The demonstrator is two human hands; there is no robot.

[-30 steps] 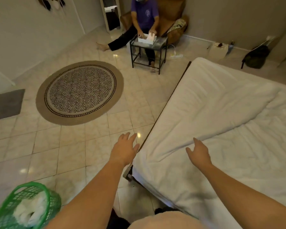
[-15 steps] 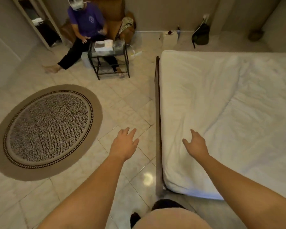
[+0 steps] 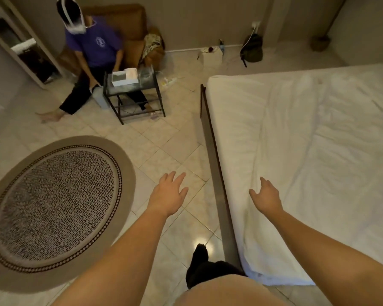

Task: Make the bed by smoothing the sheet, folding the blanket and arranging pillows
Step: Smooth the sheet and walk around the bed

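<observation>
white sheet (image 3: 307, 151) lies rumpled; left hand (image 3: 167, 195) and right hand (image 3: 266, 197) hover spread, holding nothing.

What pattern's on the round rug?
The round floor rug has a black-and-white speckled centre and tan border; head view.

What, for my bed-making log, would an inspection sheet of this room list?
Surface: white sheet on the bed, wrinkled.
Job's things: sheet only; no pillows seen on the bed.
Clutter: backpack and white bag on the floor by the wall.
Hands: left hand open over the tiles; right hand open over the sheet's edge.
Cables: white cable runs from a wall socket to the backpack.
Surroundings: round rug, seated person at a small table.
</observation>
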